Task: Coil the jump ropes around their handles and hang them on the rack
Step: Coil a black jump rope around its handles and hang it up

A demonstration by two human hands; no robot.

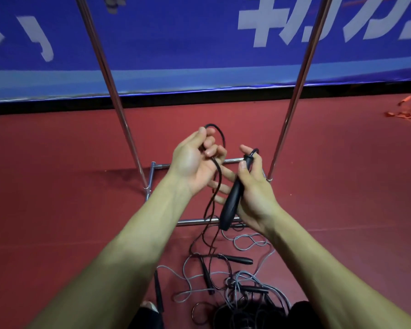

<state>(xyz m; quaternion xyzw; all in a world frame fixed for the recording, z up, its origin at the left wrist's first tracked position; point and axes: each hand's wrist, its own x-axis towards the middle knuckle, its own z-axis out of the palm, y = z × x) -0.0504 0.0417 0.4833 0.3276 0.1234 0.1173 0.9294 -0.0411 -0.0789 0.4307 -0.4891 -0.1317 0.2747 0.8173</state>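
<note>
Frame centre: right hand [252, 188] grips black handle [233, 198] w/ thumb on top, prob. to hold it steady as the spool. Left hand [195, 162] pinches black rope [217, 176] in curled fingers, loop raised, looks ready to wrap. Other ropes [235, 281] lie tangled bottom centre; rack [119, 108] behind, nothing hung.

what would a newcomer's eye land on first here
In the middle, the right grip holds a black handle while the left grip holds a loop of its black rope. The poles of the chrome rack rise on either side before a blue banner, and a tangle of grey and black ropes lies on the red floor below.
</note>
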